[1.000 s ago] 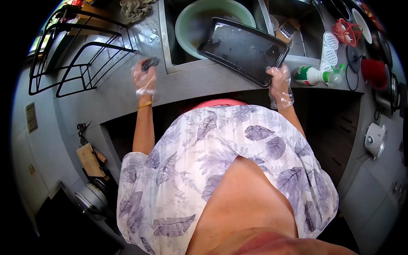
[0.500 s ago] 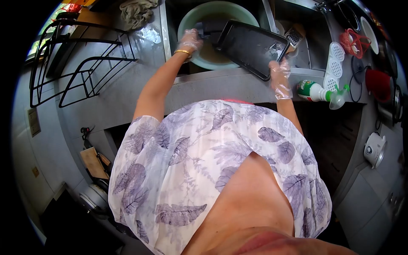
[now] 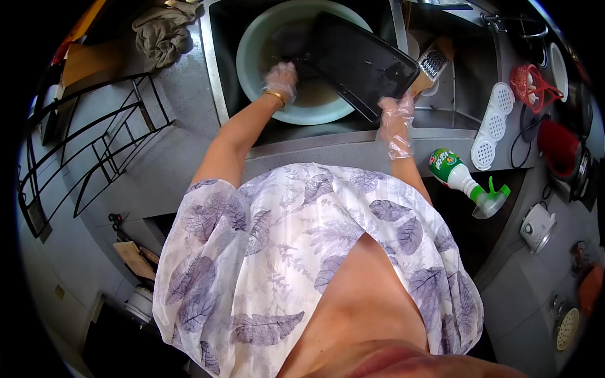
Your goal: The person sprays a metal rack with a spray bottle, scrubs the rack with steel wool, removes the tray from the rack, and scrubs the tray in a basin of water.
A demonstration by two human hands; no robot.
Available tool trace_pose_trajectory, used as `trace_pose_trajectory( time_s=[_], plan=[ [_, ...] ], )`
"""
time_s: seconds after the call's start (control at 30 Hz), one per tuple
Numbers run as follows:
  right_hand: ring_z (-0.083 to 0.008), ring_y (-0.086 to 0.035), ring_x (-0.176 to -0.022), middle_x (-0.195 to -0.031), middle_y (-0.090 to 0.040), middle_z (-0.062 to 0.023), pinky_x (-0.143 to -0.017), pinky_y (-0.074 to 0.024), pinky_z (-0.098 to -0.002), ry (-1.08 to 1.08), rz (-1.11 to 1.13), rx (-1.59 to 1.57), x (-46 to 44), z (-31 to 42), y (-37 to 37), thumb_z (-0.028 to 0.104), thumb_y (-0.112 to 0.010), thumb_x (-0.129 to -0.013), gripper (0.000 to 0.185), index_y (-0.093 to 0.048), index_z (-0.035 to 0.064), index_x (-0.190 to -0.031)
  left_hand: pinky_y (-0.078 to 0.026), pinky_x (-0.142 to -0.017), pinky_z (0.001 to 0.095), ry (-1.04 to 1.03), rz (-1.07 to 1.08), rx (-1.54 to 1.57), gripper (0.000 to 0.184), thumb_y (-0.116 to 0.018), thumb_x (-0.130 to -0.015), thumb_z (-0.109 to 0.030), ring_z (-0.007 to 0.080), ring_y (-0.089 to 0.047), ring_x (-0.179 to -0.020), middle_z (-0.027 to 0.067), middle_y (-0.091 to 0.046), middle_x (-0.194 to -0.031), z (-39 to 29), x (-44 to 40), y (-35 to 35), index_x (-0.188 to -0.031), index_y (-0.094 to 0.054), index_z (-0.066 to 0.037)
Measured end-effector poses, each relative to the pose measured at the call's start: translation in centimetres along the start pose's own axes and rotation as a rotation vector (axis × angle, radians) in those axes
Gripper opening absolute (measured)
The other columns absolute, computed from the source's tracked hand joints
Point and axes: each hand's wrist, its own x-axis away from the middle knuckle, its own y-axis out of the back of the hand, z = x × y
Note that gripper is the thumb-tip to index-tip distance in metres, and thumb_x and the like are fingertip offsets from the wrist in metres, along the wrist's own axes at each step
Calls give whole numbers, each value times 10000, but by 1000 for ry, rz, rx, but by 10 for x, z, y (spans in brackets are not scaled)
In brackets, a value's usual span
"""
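Observation:
A black rectangular baking tray [image 3: 372, 63] leans at a slant over the pale green basin [image 3: 247, 72], its far end down inside. My right hand [image 3: 397, 120], in a clear plastic glove, grips the tray's near right corner. My left hand [image 3: 281, 80], also gloved and with a gold bangle at the wrist, is inside the basin at the murky water. Its fingers are curled next to a dark thing at the water, partly hidden by the tray; what they hold is unclear.
Right of the basin, a grater [image 3: 433, 63] lies in the sink's other bowl [image 3: 457, 101]. A spray bottle [image 3: 450, 167] and a white perforated rack [image 3: 493, 126] lie at the counter's right. On the left are a black wire rack [image 3: 94, 138] and a grey cloth [image 3: 162, 34].
My left hand has moved down from the basin's left rim into the water, and the dark thing by it has sunk lower. The tray has tilted further into the basin. The view has shifted.

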Motion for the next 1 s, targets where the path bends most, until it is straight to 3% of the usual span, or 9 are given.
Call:
trace_pose_trajectory(
  time_s=[0.1,0.3,0.33,0.43,0.5,0.53,0.67,0.87,1.0],
  plan=[
    [-166,-529,-747,-843,-561,-53,-678,-443,-262,-50,-22,-146,-2,-7,5,-35,-508,-605,438,-499,16,-1040,-362,-961,450,45,-66,-83,472,-531,-788,-212,348,-425,-1149,178,-428,-1222,6,11,45,-1227,-410,-86],
    [-180,-540,-776,-882,-566,-64,-717,-461,-271,-218,-30,-135,-4,-3,8,-46,-502,-597,448,-510,37,-1037,-368,-948,479,39,107,146,575,-570,-732,-137,379,-375,-1198,220,-328,-1306,3,2,-6,-1250,-351,-16],
    [-189,-549,-777,-883,-569,-68,-707,-472,-280,-250,-21,-171,-5,3,4,-55,-504,-599,452,-505,37,-1041,-426,-890,453,96,-213,98,552,-602,-719,-143,397,-456,-1105,269,-417,-1192,8,6,-12,-1212,-394,-3],
    [-214,-575,-797,-898,-577,-84,-693,-506,-319,-325,7,-267,-11,8,-1,-66,-523,-639,437,-492,42,-1061,-455,-851,417,254,-232,693,471,-605,-716,-140,412,-517,-1002,280,-475,-1109,3,12,56,-1118,-420,21],
    [-220,-574,-810,-917,-575,-90,-715,-505,-324,-350,18,-350,-19,-2,-3,-33,-551,-675,405,-493,46,-1067,-472,-754,407,-34,-501,757,403,-647,-727,-205,353,-578,-895,239,-572,-952,-21,33,79,-1012,-464,14],
    [-220,-572,-812,-927,-573,-91,-717,-503,-326,-330,-10,-376,-20,-3,-5,0,-563,-698,383,-493,48,-1071,-472,-718,405,-91,-351,926,431,-679,-717,-217,330,-585,-856,210,-580,-920,-45,55,107,-1019,-460,-1],
    [-214,-565,-824,-965,-567,-88,-730,-492,-335,-345,-97,-368,-24,-4,-13,131,-595,-769,354,-488,56,-1098,-460,-767,382,-551,-611,964,314,-678,-719,-171,333,-545,-892,175,-535,-972,-125,85,112,-963,-570,-4],
    [-212,-577,-831,-968,-575,-88,-687,-509,-350,-390,-78,-349,-18,-10,-15,167,-578,-807,317,-488,37,-1082,-461,-698,395,-514,-471,872,207,-517,-737,7,354,-546,-828,178,-508,-943,-99,63,77,-926,-579,-53],
    [-198,-591,-792,-944,-578,-80,-657,-524,-328,-331,-42,-343,-5,-7,-15,138,-591,-793,305,-503,41,-1068,-462,-702,427,-233,-467,672,199,-498,-759,-16,395,-542,-797,210,-506,-900,-38,29,48,-948,-554,-45]
  ],
)
